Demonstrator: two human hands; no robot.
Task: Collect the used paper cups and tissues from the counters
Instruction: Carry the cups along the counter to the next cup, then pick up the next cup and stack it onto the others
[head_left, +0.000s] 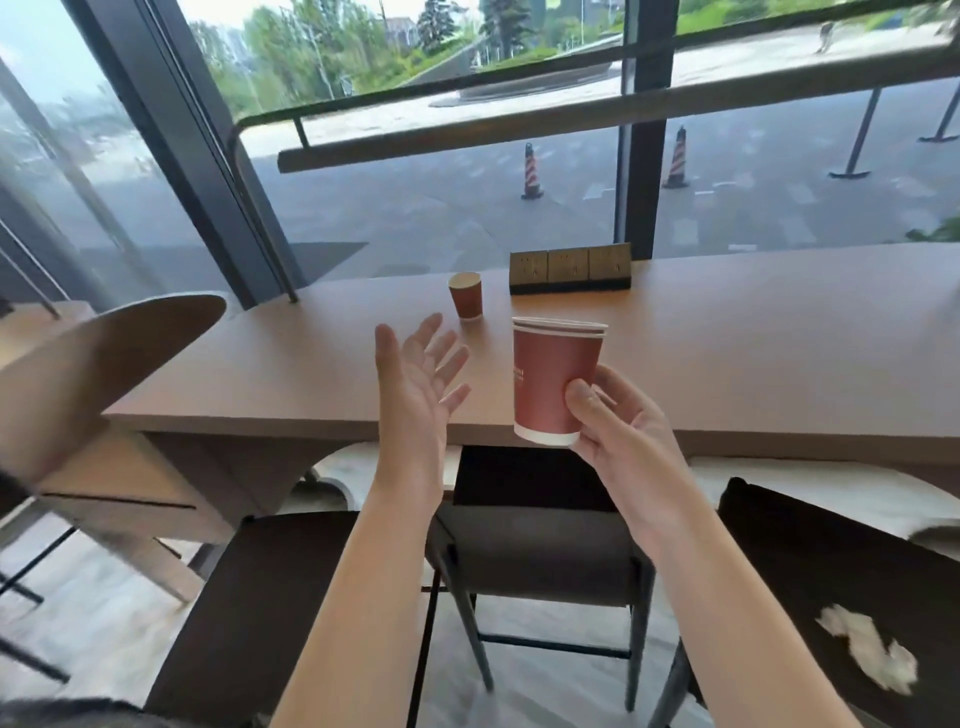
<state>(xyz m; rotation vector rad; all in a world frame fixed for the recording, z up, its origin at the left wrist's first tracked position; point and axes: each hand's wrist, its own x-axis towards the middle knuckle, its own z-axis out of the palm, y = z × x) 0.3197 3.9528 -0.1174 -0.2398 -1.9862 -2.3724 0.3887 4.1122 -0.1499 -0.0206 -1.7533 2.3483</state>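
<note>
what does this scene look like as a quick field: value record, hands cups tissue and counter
left hand: left hand open, palm up, reaching toward the small cup
right hand: right hand grips the stacked red cups, held upright above the counter edge
small cup: small cup stands upright on the counter, left of the socket block
tissue: crumpled tissue lies on a dark stool seat, lower right
left to collect: small cup, tissue

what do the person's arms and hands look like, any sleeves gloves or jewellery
Both forearms are bare right down to the frame edge, with no sleeves showing. The left hand and the right hand wear no gloves, and no rings, watch or bracelet are visible. The fingers look slender, with short, unpainted nails.
</note>
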